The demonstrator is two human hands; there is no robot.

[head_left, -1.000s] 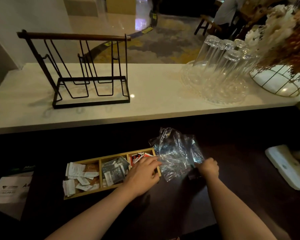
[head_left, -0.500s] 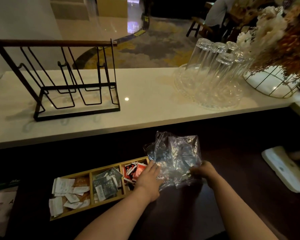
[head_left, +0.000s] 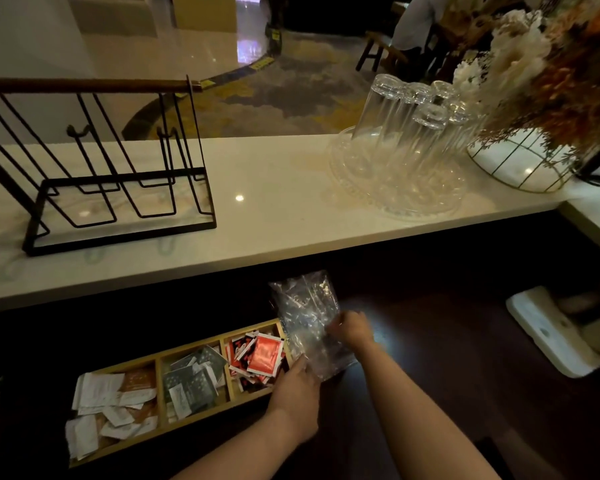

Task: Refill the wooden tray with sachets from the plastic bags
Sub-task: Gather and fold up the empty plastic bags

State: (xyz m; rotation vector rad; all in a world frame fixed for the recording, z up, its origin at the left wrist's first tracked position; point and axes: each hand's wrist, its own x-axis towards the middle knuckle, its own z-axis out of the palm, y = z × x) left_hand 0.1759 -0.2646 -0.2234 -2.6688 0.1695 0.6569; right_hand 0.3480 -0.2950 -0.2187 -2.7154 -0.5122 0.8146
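A wooden tray [head_left: 192,348] with three compartments lies on the dark lower counter. White sachets [head_left: 99,400] fill its left compartment, grey ones [head_left: 193,379] the middle, red and black ones [head_left: 260,355] the right. A clear, crumpled plastic bag [head_left: 307,313] stands upright just right of the tray. My left hand [head_left: 297,393] grips the bag's lower edge beside the tray's right end. My right hand [head_left: 352,329] pinches the bag's right side. I cannot tell whether the bag holds anything.
A pale stone counter [head_left: 274,209] runs above, carrying a black wire rack [head_left: 97,181], a glass dish with upturned glasses [head_left: 406,147] and a wire-framed flower vase [head_left: 523,168]. A white device [head_left: 548,330] sits at the right on the dark surface.
The bag went from spread flat to gathered and upright. My left hand moved off the tray's right compartment onto the bag's lower edge; my right hand shifted left along it.
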